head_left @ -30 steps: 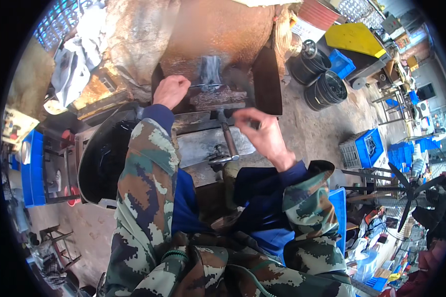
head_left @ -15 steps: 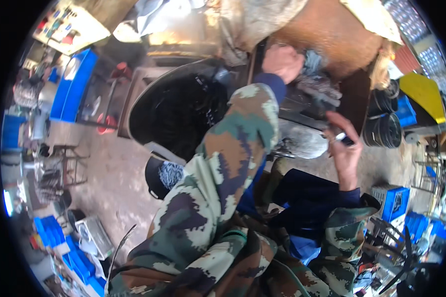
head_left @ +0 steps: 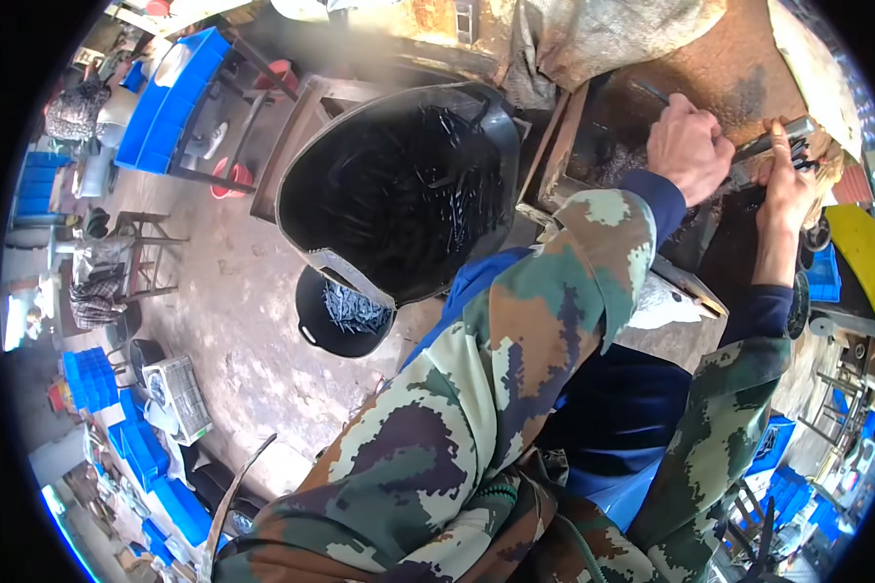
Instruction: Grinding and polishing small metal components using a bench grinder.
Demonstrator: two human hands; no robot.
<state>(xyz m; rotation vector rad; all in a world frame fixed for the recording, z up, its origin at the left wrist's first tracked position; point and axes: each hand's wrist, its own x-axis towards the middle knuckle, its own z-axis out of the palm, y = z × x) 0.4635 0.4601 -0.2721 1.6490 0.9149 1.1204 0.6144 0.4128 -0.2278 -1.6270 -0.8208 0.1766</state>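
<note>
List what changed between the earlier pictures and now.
The right hand, which hung lower and apart half a second ago, has risen to the metal rod beside the left hand; both now close on it at the rust-brown machine. The view swung left, bringing the big black pan of dark metal pieces into sight. The left hand stayed at the machine.

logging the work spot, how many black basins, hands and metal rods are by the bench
black basins: 2, a large one full of dark metal pieces and a small one below it
hands: 2, left hand and right hand, both on the rod
metal rods: 1, the rod held between them
total: 5
</note>
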